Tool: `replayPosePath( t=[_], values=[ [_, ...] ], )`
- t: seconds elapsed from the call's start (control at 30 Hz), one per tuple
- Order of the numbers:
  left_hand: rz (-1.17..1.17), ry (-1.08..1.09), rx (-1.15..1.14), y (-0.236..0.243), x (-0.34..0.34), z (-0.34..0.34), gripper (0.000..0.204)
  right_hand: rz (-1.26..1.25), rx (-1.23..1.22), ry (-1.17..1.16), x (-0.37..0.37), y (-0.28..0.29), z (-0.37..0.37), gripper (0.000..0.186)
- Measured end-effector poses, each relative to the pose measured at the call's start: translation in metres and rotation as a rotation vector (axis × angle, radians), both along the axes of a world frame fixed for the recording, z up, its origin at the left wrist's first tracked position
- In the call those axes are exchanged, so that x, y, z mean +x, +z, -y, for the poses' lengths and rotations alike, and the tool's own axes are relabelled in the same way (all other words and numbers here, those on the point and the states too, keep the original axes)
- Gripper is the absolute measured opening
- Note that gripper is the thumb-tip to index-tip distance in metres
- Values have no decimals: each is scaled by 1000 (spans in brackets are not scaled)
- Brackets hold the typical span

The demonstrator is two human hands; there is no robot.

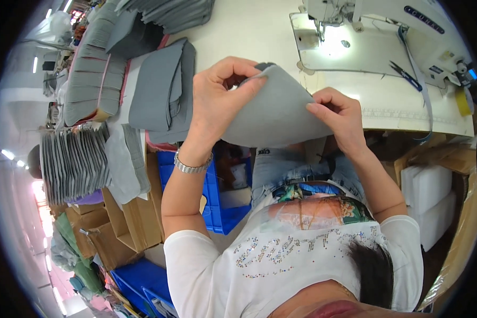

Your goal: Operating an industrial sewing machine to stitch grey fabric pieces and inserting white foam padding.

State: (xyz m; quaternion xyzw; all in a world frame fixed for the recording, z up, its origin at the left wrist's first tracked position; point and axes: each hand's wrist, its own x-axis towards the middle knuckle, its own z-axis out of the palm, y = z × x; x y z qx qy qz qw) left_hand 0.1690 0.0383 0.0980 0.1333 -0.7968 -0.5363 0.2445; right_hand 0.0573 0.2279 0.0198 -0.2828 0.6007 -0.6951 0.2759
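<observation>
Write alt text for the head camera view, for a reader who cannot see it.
Both hands hold up a grey fabric piece: the left hand pinches its top edge, the right hand its right edge. Behind stands a white sewing machine on a pale table; stacks of grey fabric pieces lie to the left, above a blue crate.

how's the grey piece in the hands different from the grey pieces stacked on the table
The grey piece is single, held in the air, pinched by the left hand and right hand, and bent into a curve. The stacked pieces lie flat in a pile on the table, untouched. Both are the same grey fabric.
</observation>
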Motion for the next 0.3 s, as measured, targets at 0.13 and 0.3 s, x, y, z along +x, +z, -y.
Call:
replayPosePath(
  t=[0.13, 0.3],
  values=[
    [-34, -20, 34, 2, 2, -4, 9, -96, 4, -55, 3, 0, -4, 10],
    [-44, -29, 40, 2, 9, -3, 12, -45, -63, -53, 7, 0, -7, 8]
  ],
)
